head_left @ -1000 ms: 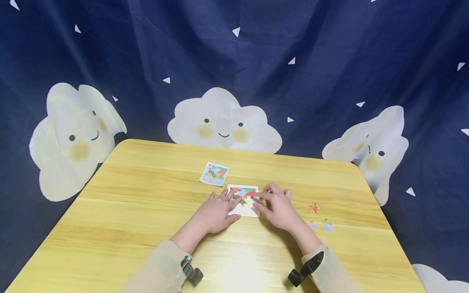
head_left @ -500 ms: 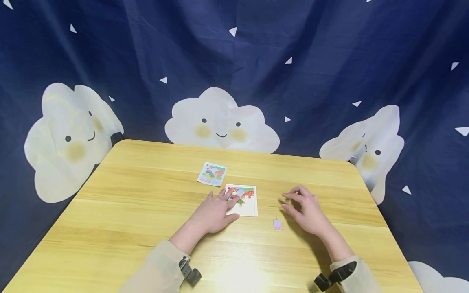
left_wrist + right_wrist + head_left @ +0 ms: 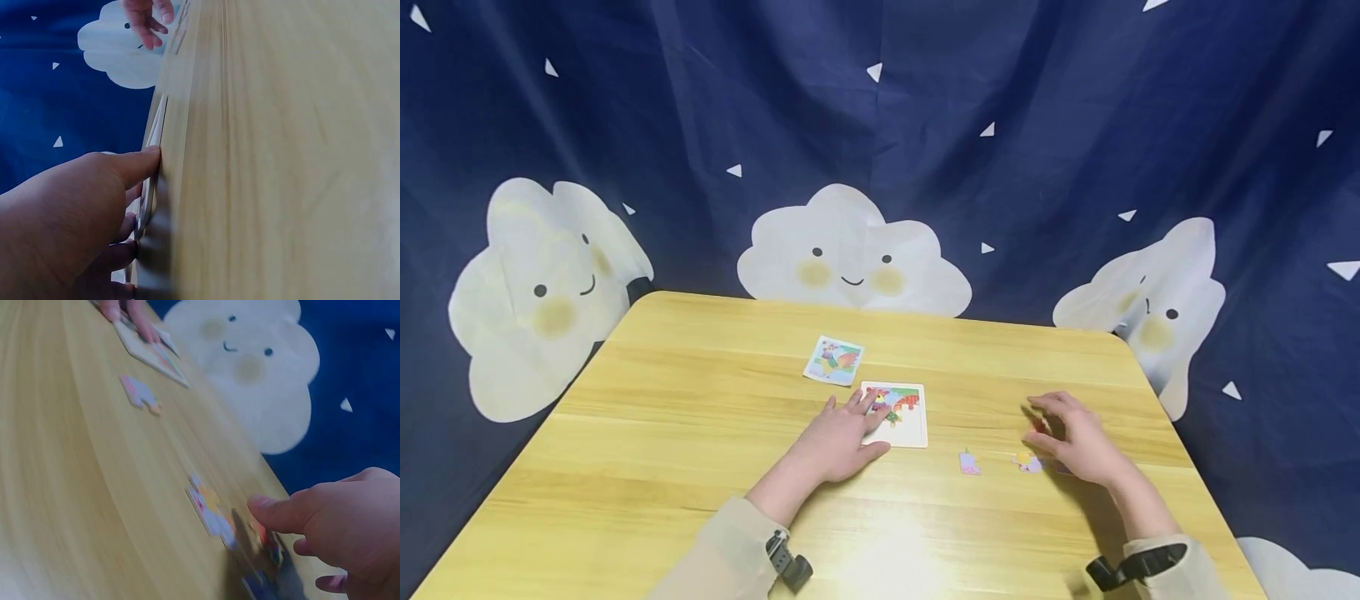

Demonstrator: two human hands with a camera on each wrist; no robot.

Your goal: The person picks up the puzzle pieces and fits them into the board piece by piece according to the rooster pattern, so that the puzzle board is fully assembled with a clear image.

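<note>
My left hand [image 3: 842, 437] rests on the left part of a white puzzle tray [image 3: 912, 433], fingers spread, thumb along its near edge. Coloured pieces fill part of the tray's upper half; the lower right shows bare white. My right hand [image 3: 1078, 437] hovers over a red-orange puzzle piece [image 3: 1039, 425], thumb and fingers apart on either side of it. In the right wrist view that red piece [image 3: 269, 542] lies just past the thumb, partly hidden. Near the hand lies a yellow-and-lilac piece [image 3: 1027, 462], with another lilac piece [image 3: 1065, 469] partly covered by the hand.
A lilac-and-pink piece [image 3: 969, 463] lies between the tray and the right hand. Behind the tray is a square picture card [image 3: 835, 361] of a bird. The wooden table [image 3: 662, 467] ends at a blue curtain [image 3: 1037, 100] with white clouds.
My right hand has moved from the tray to the right, to the red-orange piece. The lilac-and-pink piece beneath its path came into view. My left hand has stayed on the tray.
</note>
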